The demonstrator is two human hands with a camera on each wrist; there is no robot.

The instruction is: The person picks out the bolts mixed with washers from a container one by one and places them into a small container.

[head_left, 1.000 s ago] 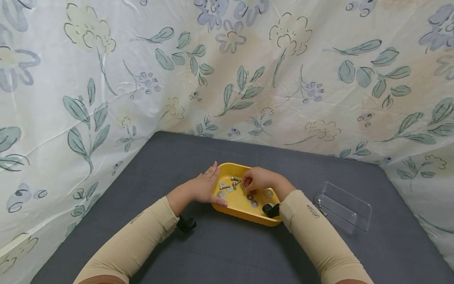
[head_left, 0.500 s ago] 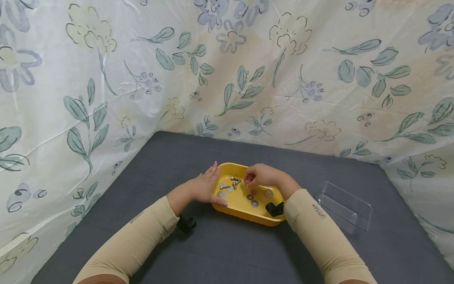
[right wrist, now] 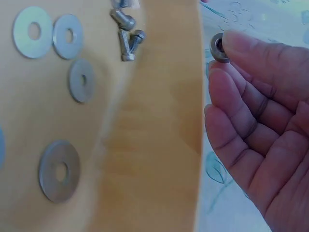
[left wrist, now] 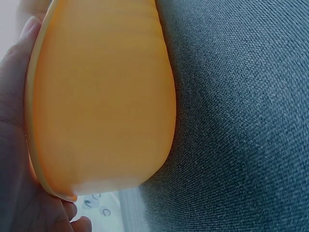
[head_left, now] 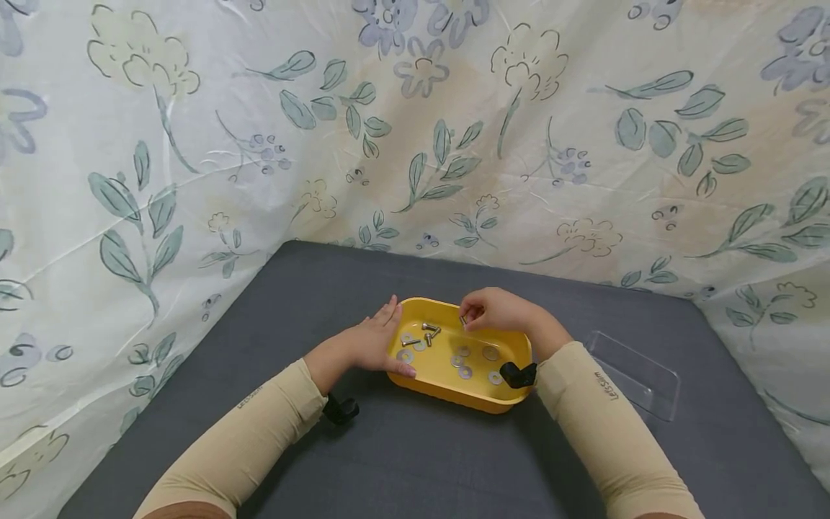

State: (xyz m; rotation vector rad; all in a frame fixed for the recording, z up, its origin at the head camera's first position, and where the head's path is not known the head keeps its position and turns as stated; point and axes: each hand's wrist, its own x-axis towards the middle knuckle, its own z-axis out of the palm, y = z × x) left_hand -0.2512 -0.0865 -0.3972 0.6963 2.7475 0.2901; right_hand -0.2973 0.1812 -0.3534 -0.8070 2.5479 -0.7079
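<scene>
Grey cloth (head_left: 402, 461): yellow tray (head_left: 447, 367) on it, clear plastic container (head_left: 635, 376) at its three o'clock. Left hand (head_left: 372, 347) — fingers straight, spread — on nine-o'clock rim. Right hand (head_left: 499, 311), one o'clock, pinching. Flat washers (right wrist: 52, 162) inside. Socket-head screws (head_left: 411, 342): several at ten o'clock; pinched screw (right wrist: 220, 55) in right fingertips.

- Reaches in from the near left with the left arm (head_left: 240, 436), sleeved in beige and angled far and right.
- Rests the left hand (head_left: 369, 344) just left of centre, back of hand visible from above.
- Spreads the left thumb (head_left: 403, 368) to the near right, well apart from the left fingers (head_left: 389, 312), pointing far.
- Reaches in from the near right with the right arm (head_left: 612, 425), likewise sleeved, slanting far and left.
- Holds the right hand (head_left: 499, 312) farther than the left, pinching with the right thumb (right wrist: 256, 53), other fingers (right wrist: 231, 101) partly curled.
</scene>
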